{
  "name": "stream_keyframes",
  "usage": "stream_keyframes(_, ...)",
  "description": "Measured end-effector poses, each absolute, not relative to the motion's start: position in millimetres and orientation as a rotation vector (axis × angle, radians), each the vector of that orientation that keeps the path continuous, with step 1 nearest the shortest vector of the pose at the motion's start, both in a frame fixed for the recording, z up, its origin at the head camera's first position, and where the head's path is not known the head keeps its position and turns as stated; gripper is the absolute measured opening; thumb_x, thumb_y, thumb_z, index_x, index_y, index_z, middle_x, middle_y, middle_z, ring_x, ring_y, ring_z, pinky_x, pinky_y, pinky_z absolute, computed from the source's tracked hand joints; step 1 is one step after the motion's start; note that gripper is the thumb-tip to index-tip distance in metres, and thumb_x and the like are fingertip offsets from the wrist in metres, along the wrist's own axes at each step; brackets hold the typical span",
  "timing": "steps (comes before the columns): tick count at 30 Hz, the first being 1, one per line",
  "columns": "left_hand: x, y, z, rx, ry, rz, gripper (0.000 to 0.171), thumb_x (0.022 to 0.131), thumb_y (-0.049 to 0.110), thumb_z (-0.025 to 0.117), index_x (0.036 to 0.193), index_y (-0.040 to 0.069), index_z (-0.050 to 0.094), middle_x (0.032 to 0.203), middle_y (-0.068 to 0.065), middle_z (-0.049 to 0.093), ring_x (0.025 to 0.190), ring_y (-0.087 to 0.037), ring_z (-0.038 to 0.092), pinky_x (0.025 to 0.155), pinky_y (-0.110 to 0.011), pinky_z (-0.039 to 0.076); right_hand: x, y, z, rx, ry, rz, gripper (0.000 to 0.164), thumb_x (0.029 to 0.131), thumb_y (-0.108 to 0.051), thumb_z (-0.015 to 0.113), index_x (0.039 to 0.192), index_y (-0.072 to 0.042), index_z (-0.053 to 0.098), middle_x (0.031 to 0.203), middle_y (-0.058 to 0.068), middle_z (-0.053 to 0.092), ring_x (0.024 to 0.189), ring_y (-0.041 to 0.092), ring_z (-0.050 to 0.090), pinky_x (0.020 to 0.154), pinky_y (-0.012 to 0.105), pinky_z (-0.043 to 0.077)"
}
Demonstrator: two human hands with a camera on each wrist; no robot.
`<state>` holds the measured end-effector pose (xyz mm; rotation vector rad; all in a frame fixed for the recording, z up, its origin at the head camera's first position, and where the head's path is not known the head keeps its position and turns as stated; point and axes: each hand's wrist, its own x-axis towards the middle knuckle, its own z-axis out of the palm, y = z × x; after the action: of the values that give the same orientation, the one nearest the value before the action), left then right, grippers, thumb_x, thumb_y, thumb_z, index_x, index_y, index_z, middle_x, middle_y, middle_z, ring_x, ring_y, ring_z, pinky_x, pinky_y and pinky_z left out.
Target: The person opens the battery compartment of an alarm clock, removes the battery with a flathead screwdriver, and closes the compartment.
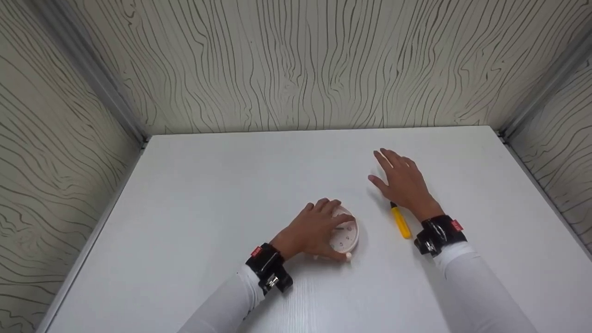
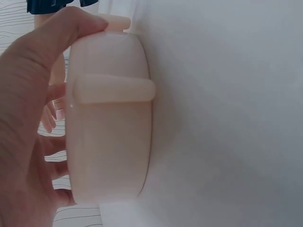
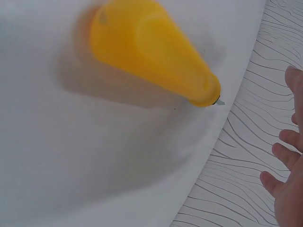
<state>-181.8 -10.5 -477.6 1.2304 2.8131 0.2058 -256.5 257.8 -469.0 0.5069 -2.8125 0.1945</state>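
Gripping the round, pale pink clock [image 1: 346, 237] with your left hand [image 1: 317, 231], you have the fingers curved over its rim and the thumb set at its near edge, where the tip meets a small rounded peg [image 1: 348, 256]. The clock is near the middle of the white table [image 1: 208, 194], with its face turned up and partly covered by your hand; whether its back rests on the surface, one cannot tell. In the left wrist view a second peg [image 2: 113, 89] stands out from the smooth side of the clock. Your right hand [image 1: 403, 182] is to the right of the clock and farther from you, apart from it, and its fingers are wide and nearly straight. Near the heel of this hand lies a yellow-handled tool [image 1: 401, 224], its dark neck pointing away from you; the right wrist view shows its narrow grey tip. On each of your wrists there is a black band [image 1: 439, 230], next to the end of a white sleeve [image 1: 478, 282]. Behind the table stands a pale wall [image 1: 277, 69] with dark wavy lines.
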Motion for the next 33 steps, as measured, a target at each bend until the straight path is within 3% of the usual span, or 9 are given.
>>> stream_keyframes(33,-188,-18,-458,1.091,2.855,0.522,0.081,0.071,0.069,0.069,0.14,0.042,0.038,0.154,-0.006,0.033,0.141,-0.03,0.033,0.105,-0.052,0.043,-246,251,-465,0.551,-2.758,0.188,0.068,0.094,-0.042,0.059,0.15,-0.01,0.036,0.152,0.016,0.039,0.137,0.033,0.04,0.112,0.056,0.033)
